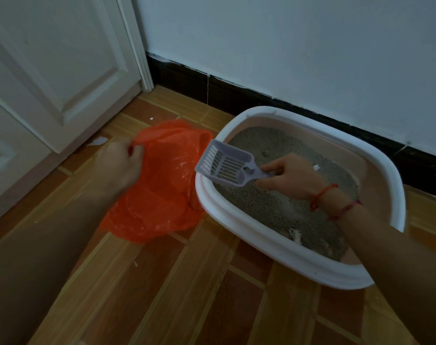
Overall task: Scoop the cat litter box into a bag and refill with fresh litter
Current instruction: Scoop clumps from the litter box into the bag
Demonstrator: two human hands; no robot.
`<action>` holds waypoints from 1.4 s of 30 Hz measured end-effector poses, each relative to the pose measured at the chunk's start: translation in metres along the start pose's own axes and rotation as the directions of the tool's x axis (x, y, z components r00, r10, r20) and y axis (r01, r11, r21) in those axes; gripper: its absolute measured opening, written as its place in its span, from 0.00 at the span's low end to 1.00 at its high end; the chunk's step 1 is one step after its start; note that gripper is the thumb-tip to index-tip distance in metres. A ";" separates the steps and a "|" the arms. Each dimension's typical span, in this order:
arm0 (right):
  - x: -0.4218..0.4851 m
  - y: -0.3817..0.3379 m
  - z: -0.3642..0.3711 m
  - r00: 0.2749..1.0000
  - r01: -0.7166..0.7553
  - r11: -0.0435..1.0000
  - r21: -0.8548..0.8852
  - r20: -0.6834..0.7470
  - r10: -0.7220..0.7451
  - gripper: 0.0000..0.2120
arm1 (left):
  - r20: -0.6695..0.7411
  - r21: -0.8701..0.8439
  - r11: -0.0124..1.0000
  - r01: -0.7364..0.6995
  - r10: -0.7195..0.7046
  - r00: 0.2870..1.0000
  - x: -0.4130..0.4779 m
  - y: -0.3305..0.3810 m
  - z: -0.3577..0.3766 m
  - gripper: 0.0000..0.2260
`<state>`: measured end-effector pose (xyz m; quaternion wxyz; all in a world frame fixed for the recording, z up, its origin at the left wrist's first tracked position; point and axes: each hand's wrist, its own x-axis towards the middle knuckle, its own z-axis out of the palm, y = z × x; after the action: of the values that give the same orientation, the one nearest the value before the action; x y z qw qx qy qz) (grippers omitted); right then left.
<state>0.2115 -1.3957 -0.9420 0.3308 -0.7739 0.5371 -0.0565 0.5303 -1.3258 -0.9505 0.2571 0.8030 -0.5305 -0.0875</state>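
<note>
Head view. Floor (pixel 162 295) of brown wood-pattern tiles with pale joint lines. Pale painted wall (pixel 286 46) behind, black skirting band (pixel 237 95) along its foot. White panelled door (pixel 50 70) at far left. Small white scrap (pixel 97 140) on the floor near the door's lower edge.

White-rimmed oval plastic litter box with pinkish inner wall (pixel 274 250) on the floor, close to the skirting, right of centre. Filled with grey granular litter (pixel 274 207), surface uneven. Ragged whitish clump (pixel 295 236) in the litter by the near rim; smaller white fleck (pixel 316 167) further back.

Thin orange plastic bag (pixel 162 190) crumpled on the floor, just left of the box. Right edge of bag touching or tucked against the box's left side; which of the two not clear. Upper left edge of bag held up off the floor.

Left hand (pixel 122 163) at that raised edge, blurred. Fingers curled together, pinching a fold of the orange film against the thumb.

Right hand (pixel 291 178) above the litter, within the box outline. Thumb and curled fingers clamped on the handle of a pale lilac slotted plastic scoop (pixel 224 165). Scoop head pointing left and away, over the box's left rim, next to the bag. Contact between scoop and rim not determinable. A few grains lodged in the slots. Red string bracelet (pixel 321 195) on the right wrist, darker red cord (pixel 346 209) just behind it
</note>
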 end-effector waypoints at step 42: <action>0.066 -0.117 0.053 0.991 0.131 0.936 -0.328 0.038 -0.126 0.12 | -0.010 -0.167 0.986 -0.001 -0.001 1.000 0.004 -0.022 -0.015 0.15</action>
<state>0.3552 -1.4051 -0.9332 0.1967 -0.8522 0.4844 0.0189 0.5556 -1.3180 -0.9486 0.3263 0.7790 -0.5201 -0.1274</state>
